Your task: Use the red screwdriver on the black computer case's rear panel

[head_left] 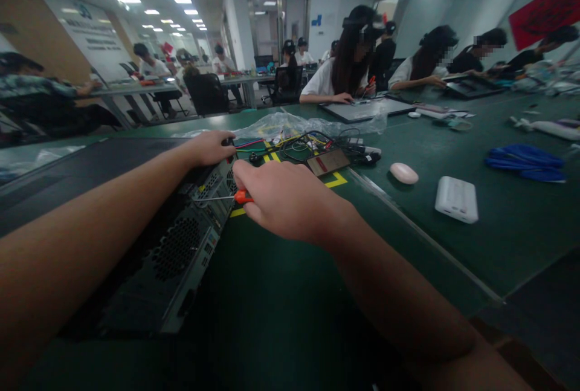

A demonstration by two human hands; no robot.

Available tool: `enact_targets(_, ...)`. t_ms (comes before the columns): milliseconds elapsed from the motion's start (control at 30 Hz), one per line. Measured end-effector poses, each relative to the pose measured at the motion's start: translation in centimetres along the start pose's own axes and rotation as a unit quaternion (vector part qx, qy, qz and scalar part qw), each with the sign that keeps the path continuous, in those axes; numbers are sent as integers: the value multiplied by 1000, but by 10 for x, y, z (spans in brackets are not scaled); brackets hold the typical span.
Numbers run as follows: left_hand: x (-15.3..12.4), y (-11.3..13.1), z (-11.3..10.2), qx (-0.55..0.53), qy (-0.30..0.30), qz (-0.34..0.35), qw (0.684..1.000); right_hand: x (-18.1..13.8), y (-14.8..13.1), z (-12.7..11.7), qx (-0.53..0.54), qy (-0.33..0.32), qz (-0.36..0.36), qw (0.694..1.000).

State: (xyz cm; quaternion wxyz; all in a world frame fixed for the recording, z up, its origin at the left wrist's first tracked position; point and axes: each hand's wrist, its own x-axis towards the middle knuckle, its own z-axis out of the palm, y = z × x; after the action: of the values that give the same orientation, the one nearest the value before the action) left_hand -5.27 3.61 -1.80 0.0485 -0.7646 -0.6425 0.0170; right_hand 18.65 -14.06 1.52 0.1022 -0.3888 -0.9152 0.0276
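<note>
A black desktop computer case [149, 270] lies on its side on the green table [290, 294], its perforated rear panel facing me. My right hand [285, 200] is closed around a screwdriver with an orange-red handle [243, 197], and its metal shaft points left onto the rear panel. My left hand [212, 147] rests on the far top edge of the case with its fingers curled over the corner. A tangle of coloured cables [299, 143] and a small brown board [328, 162] lie just beyond the case.
A clear plastic bag [290, 122] lies behind the cables. To the right are a pink oval object [403, 173], a white box [456, 199] and blue cloth [525, 161]. Several other people sit working at the far side of the table and at further tables.
</note>
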Motion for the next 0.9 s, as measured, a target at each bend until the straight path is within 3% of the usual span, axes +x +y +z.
enact_targets(900,-4,4,-1,-6,2,-8,1000,1,1,1,-11,17,6,1000)
